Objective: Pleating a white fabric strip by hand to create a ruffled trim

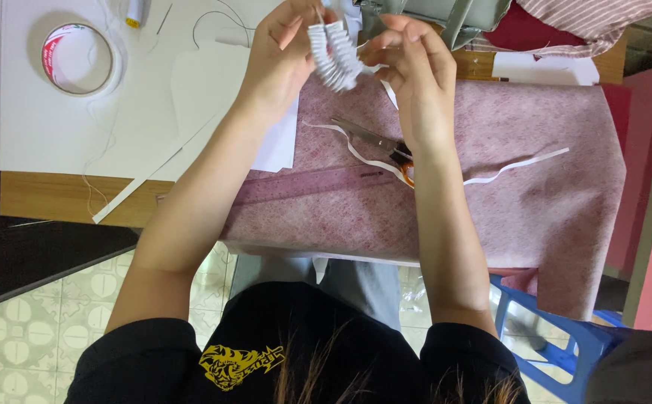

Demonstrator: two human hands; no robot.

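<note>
Both hands are raised above the surface (56, 198), holding a white pleated strip (335, 56) between them. The left hand (281, 60) pinches the strip's upper end with fingers (290, 19) curled around it; the right hand (416, 78) pinches the lower end, fingers (404, 34) bent and close together. The strip hangs in the air over the far edge of a pink felt sheet (506, 187). On the felt, just under the right wrist, lie scissors (375, 141) and loose white paper strips (517, 166). A pink ruler (311, 183) lies along the felt's near part. A tape roll (77, 58) rests on white paper (41, 127) well to the left.
</note>
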